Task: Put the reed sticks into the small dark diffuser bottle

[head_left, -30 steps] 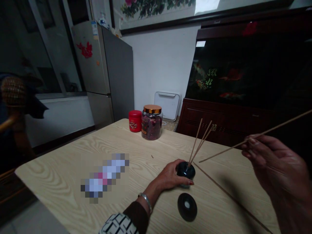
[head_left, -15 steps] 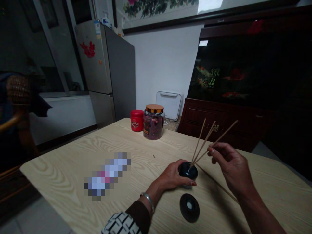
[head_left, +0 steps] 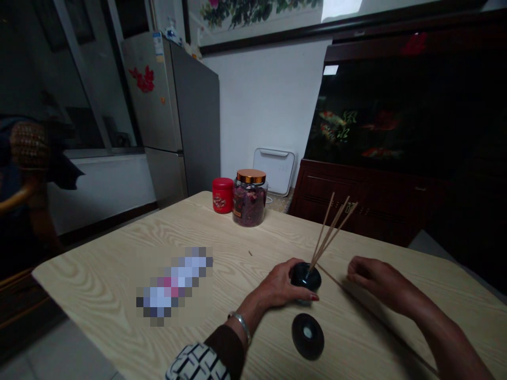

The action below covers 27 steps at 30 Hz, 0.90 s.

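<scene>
Probably incense sticks point(head_left: 330, 232) in black holder point(head_left: 306, 276)

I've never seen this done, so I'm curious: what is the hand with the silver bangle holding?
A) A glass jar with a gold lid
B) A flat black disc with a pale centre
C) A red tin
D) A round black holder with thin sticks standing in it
D. The left hand is wrapped around the round black holder, and thin sticks rise from its top.
</scene>
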Available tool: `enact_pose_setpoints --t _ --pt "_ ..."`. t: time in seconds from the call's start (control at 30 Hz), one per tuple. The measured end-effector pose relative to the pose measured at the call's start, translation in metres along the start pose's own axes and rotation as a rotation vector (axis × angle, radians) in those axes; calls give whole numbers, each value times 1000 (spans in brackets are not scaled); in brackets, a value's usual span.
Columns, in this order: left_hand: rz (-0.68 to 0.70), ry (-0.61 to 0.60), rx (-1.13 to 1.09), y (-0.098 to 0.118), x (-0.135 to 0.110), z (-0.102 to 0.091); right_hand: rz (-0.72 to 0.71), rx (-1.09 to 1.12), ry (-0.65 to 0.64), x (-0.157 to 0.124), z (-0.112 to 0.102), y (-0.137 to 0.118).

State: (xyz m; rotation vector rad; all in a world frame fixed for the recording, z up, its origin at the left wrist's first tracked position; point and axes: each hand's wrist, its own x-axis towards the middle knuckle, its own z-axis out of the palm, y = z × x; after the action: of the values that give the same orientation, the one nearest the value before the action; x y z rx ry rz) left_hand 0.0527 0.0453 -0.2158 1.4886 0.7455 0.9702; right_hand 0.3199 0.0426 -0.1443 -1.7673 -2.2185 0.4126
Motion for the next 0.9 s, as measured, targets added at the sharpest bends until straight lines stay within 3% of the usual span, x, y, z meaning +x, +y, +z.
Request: enact_pose_setpoints --t 0.1,0.23,0.63,0.73,0.8,0.87,0.9 --pt "11 -3 -19 -2 0 0 156 -213 -103 3 19 29" --pt "23 -4 -16 -4 0 0 172 -223 -137 8 38 47" --pt "15 4 42 -4 1 -1 100 -143 -120 8 42 42" --pt "-2 1 -5 -4 2 0 55 -111 -113 7 28 38" --pt "-9 -4 -33 -5 2 1 3 -59 -91 2 7 35" --pt "-6 -13 -60 -5 2 1 -46 69 4 -8 -20 32" --pt "-2 -16 -67 -5 2 1 -49 169 113 -15 -34 29"
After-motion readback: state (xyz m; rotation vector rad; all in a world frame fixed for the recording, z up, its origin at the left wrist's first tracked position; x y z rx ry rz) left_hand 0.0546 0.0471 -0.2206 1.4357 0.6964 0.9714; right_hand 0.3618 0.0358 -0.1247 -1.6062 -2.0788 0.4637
